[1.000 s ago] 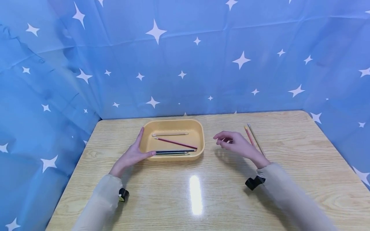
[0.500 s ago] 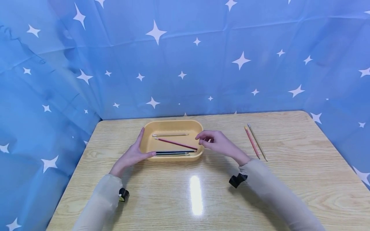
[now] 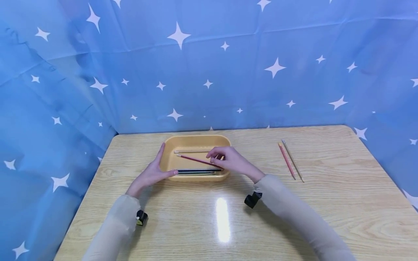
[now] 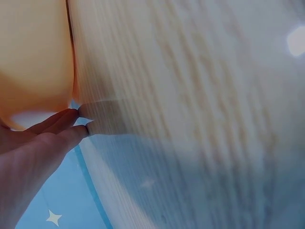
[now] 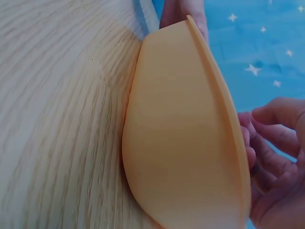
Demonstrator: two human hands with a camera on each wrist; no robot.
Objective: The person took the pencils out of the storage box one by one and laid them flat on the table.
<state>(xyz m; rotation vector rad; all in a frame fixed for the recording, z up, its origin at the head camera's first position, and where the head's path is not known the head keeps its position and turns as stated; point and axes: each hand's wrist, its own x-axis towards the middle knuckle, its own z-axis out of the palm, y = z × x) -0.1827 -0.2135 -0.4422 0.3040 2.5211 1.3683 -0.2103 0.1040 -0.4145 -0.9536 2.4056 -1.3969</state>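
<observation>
A yellow plastic tray (image 3: 197, 140) stands on the table with several pencils lying in it. My left hand (image 3: 149, 175) holds its left end, thumb over the front rim and fingers along the outer wall. My right hand (image 3: 227, 158) hangs over the tray's right part, fingers loosely curled above a red pencil (image 3: 191, 158). Whether the fingertips touch that pencil I cannot tell. A light brown pencil (image 3: 189, 151) lies behind it, dark pencils (image 3: 196, 170) in front. In the right wrist view the tray's wall (image 5: 181, 124) hides the pencils, and nothing shows between the right fingers (image 5: 281, 114).
Right of the tray a pink pencil (image 3: 287, 162) and a gold pencil (image 3: 293, 161) lie close together on the wooden table (image 3: 326, 203). A blue curtain with white stars (image 3: 228, 79) hangs behind the table and at both sides.
My right hand has moved left from beside the loose pencils to over the tray. My left hand, the tray and the pencils have kept their places.
</observation>
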